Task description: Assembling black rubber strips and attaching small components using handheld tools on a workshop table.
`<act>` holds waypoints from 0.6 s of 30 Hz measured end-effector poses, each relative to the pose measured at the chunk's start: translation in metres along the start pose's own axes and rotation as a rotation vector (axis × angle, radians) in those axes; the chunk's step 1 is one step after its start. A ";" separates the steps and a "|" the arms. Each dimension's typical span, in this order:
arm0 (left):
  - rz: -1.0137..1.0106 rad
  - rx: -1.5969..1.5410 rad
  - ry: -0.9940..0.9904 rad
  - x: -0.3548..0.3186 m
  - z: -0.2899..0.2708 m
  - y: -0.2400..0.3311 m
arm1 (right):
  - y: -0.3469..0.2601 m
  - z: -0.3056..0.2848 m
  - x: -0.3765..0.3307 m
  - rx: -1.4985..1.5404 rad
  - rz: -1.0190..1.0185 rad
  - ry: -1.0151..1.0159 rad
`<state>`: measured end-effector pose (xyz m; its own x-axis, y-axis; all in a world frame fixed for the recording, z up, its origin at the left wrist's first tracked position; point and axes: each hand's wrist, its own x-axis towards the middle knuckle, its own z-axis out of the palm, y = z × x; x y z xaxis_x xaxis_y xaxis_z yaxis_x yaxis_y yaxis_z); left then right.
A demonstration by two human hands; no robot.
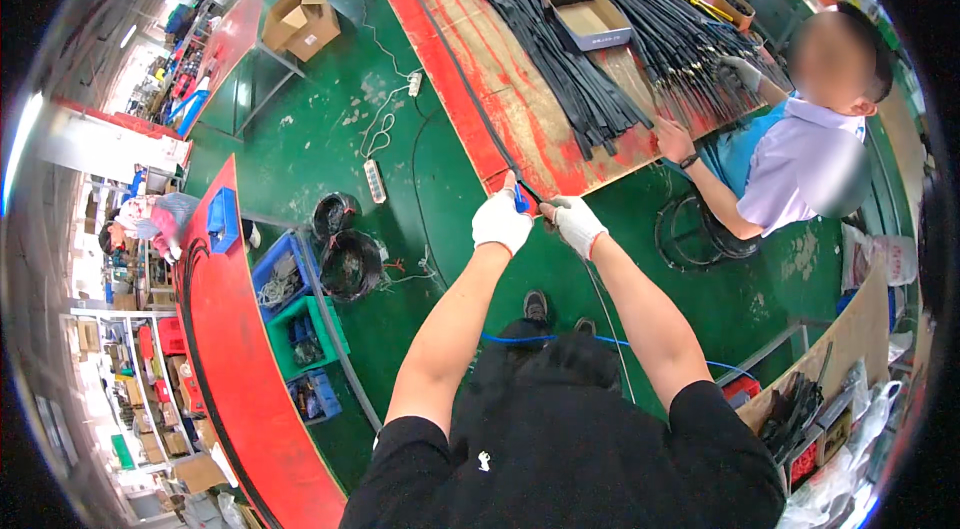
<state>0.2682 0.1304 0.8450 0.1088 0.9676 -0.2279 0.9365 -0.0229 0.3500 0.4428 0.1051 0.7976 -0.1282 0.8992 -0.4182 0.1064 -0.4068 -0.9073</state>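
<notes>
Off the near corner of the red table (pixel 510 99), the left hand (pixel 500 221) is closed around a small blue tool (pixel 521 200), the black cable (pixel 488 126) passing right beside it. The right hand (pixel 577 226) pinches the cable nearer its end, just right of the tool. Beyond the grip, the cable runs up along the table's left edge.
</notes>
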 end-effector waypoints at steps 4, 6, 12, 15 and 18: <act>-0.042 0.045 0.046 0.007 -0.010 0.010 | -0.006 0.018 -0.008 -0.095 -0.121 0.024; -0.048 0.038 0.009 0.006 -0.014 0.011 | -0.004 0.016 -0.008 -0.101 -0.102 0.045; -0.059 0.060 -0.042 0.007 -0.020 0.011 | 0.021 0.020 0.003 -0.120 -0.135 0.077; -0.039 0.045 -0.015 0.010 -0.019 0.007 | 0.006 0.017 0.001 -0.163 -0.091 0.105; -0.059 0.052 -0.006 0.011 -0.015 0.001 | -0.003 0.020 -0.005 -0.164 -0.099 0.111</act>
<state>0.2658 0.1443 0.8567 0.0544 0.9662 -0.2519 0.9573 0.0213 0.2883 0.4232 0.0989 0.8016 -0.0376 0.9495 -0.3116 0.2584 -0.2920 -0.9208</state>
